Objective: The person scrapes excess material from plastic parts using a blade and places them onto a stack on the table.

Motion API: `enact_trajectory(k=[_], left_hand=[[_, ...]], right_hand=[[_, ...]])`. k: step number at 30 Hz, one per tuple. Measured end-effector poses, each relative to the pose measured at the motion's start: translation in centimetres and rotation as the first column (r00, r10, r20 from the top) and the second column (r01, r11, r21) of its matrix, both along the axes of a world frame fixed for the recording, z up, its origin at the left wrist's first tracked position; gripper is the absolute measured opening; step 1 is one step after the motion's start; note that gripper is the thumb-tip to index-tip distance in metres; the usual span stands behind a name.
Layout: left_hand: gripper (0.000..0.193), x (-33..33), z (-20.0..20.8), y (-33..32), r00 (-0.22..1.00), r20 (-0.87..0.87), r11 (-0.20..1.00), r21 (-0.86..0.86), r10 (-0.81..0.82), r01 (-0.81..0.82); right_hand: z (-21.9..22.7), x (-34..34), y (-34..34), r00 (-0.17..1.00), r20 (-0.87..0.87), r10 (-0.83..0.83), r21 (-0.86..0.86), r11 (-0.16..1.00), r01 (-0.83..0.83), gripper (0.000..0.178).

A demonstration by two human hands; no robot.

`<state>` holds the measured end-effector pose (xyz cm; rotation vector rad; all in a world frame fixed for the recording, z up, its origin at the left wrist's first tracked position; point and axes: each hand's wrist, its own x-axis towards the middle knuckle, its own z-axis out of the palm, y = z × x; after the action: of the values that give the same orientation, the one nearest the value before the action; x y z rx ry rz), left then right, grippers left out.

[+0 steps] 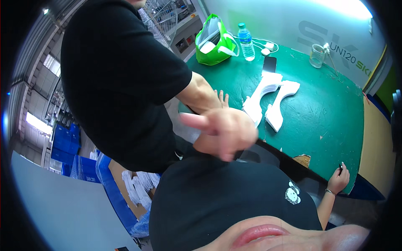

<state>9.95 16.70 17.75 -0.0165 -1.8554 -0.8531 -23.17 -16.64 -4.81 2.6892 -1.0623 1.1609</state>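
My left hand (232,131), smeared by motion, is raised before my chest near the table's edge. One finger stretches left and another points down; I see nothing in it. At the far right, my right hand (338,180), with a bracelet at its wrist, rests by the corner of the green table (322,142), closed on a slim black pen (340,168). Beyond my left hand lie a thick stack of white curved pieces (261,92) and a thinner white curved stack (281,106). A co-worker's hand (223,99) is partly hidden behind my left hand.
A co-worker in a black T-shirt (121,79) stands close on my left. Across the table are a green bag (211,56), a water bottle (247,44), a dark phone (270,65) and a glass (317,56). A blue-edged box (115,196) holds white pieces at lower left.
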Motion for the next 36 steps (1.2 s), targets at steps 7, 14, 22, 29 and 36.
enact_trajectory(k=[7,14,22,29,36], left_hand=[[0.036,-6.3,-10.4,-9.2,0.755,0.187,0.298,0.839,0.628,-0.456],[0.019,-9.4,-21.3,-12.0,-0.046,0.441,-0.054,0.004,0.896,-0.999],[0.023,-10.2,-21.4,-11.9,-0.263,0.401,-0.095,-0.392,0.877,-0.915],[0.022,-10.4,-21.6,-12.0,-0.311,0.384,-0.123,-0.441,0.869,-0.889],[0.021,-10.5,-21.5,-11.8,-0.314,0.382,-0.130,-0.436,0.869,-0.891]], right_hand=[[0.0,0.0,-0.2,0.998,0.049,0.026,0.022,0.999,-0.027,0.027],[0.5,0.3,0.4,0.996,0.074,0.052,0.007,0.999,-0.053,0.030],[0.9,0.3,-0.6,0.994,-0.009,0.113,0.119,0.987,-0.111,0.024],[2.9,1.0,-1.9,0.992,0.032,0.121,0.334,0.935,-0.124,0.021],[3.2,-0.8,-2.2,0.974,-0.093,0.209,0.475,0.868,-0.141,0.016]])
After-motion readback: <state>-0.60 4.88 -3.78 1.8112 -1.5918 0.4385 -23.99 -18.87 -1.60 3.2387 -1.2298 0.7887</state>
